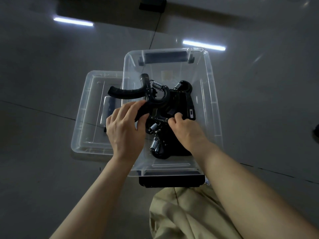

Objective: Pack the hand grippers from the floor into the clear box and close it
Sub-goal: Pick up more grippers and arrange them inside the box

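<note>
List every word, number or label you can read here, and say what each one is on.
No text can be read.
Top gripper: small marks on its upright handle, too small to read.
Right gripper: pale label near the handle end, blurred.
Middle gripper: row of scale marks, illegible.
Box: faded yellowish sticker on its floor, no legible print.

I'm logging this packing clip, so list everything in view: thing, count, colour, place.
clear box: one, transparent, on the floor, open, black latches at its near and far ends.
lid: one, transparent, on the floor left of the box, partly under it.
hand grippers: several, exact count unclear, black with silver springs, piled in the box; the top one's handle juts over the left wall.
floor: grey, glossy tiles.
trousers: khaki, bottom centre.
left hand: grips the top gripper's lower handle.
right hand: fingers curled on a gripper in the pile.
</note>
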{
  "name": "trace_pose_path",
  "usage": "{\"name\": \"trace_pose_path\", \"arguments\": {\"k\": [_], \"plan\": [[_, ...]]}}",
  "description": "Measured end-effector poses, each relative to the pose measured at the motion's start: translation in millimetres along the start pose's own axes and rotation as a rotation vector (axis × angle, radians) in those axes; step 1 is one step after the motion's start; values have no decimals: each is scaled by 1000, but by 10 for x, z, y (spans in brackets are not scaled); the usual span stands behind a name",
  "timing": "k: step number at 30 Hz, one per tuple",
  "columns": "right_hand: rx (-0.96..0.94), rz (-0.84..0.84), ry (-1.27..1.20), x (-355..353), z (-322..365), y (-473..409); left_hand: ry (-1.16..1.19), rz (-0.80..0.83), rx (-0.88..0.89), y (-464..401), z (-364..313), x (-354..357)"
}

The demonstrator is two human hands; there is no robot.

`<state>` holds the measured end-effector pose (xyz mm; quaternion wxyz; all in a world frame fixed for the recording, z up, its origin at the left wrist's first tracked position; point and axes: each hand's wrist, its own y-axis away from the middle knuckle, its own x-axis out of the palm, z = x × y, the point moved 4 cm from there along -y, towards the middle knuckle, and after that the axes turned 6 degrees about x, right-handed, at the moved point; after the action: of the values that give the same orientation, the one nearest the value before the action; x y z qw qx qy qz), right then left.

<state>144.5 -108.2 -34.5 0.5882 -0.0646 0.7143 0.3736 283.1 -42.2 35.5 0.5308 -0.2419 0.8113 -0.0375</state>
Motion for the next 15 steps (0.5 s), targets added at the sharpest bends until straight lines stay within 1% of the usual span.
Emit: {"name": "trace_pose_path", "arguments": {"k": [2,3,5,6,7,9,11,13,15], "plan": [[141,-28,-245,-1,-49,18,5,-2,10,4,-5,-1],[206,13,-402,31,-64,25,8,-3,15,4,-10,-2],[298,217,-731,151,-19,42,10,-2,22,1,-20,-5],[308,306,-769,198,41,46,11,-1,24,-3,-22,-4],[297,354,-682,227,103,43,11,1,26,-8,-24,-5],[315,382,-474,269,182,21,15,7,31,-10,-27,-3],[346,392,-421,277,189,-10,14,6,35,-7,-25,0],[334,350,-394,294,141,-32,11,10,51,-7,-27,1],[314,304,-333,277,115,-25,-22,16,110,-3,-53,0]]}}
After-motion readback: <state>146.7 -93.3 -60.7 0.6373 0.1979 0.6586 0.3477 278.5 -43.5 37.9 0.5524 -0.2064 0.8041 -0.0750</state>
